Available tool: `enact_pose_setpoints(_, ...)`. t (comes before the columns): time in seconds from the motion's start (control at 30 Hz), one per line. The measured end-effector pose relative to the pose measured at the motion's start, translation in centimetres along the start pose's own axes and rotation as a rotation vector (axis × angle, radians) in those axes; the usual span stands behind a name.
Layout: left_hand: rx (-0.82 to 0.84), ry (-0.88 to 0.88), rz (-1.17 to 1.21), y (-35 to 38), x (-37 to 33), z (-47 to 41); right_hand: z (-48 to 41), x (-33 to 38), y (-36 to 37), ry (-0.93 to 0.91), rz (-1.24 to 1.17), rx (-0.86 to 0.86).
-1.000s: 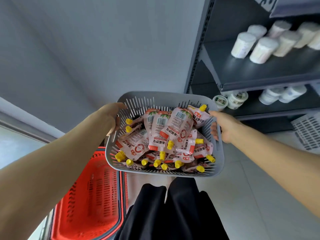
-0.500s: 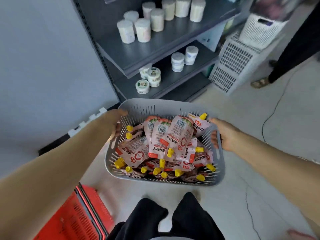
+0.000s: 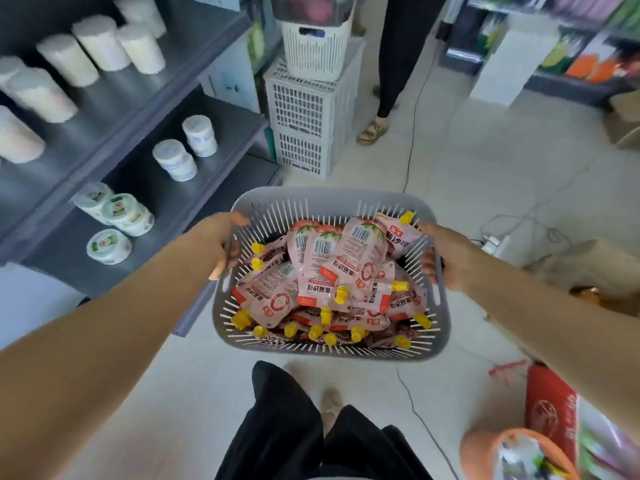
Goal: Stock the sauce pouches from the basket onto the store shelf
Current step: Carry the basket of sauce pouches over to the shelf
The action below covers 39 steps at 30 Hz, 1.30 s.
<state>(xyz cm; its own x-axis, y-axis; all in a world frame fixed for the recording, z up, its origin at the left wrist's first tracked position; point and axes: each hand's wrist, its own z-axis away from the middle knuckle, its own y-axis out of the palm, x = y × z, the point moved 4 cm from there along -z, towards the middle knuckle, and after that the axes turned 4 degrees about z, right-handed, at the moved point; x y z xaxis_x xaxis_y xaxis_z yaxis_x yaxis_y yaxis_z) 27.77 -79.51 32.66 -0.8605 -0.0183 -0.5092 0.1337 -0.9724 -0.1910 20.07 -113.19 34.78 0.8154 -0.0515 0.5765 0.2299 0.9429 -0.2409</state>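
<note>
Grey basket (image 3: 332, 202) of sauce pouches (image 3: 332, 278) hangs mid-frame, left hand (image 3: 221, 237) and right hand (image 3: 446, 254) each clenched on a side rim. Dark store shelf (image 3: 194, 188) lies left of the frame, nearer the left hand.

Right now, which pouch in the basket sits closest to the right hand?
The pouch in the basket's far right corner, yellow cap up by the rim, almost touching the right hand. The others lie nearer the middle.

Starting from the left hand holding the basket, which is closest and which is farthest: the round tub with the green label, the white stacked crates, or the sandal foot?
Judged from the left hand in the head view:
1. The green-label tub, just left of the hand on the lowest shelf.
2. The stacked white crates, ahead on the floor beside the shelf's end.
3. The sandalled foot, farther ahead and right, beyond the crates.
</note>
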Motion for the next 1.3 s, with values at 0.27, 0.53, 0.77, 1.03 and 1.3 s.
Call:
enact_pose_setpoints(0.27,0.135,0.086,-0.213,16.1,-10.7,-3.0,-5.7,4.1,-8.6,0.067,-0.237,-0.174)
enact_pose_setpoints(0.53,0.269,0.186,-0.360,30.8,-21.0,-5.6,-12.4,8.5,-15.3,0.110,-0.420,-0.266)
enact_pose_setpoints(0.77,0.331,0.184,-0.500,42.0,-28.9,-8.3,-19.3,14.4,-21.0,0.127,-0.475,-0.301)
enact_pose_setpoints(1.03,0.352,0.178,-0.500,51.7,-37.9,-11.4,-27.2,23.9,-26.8,0.148,-0.460,-0.349)
enact_pose_setpoints(1.3,0.378,0.200,-0.490,61.9,-49.4,-16.1,-36.6,34.3,-31.5,0.137,-0.512,-0.355)
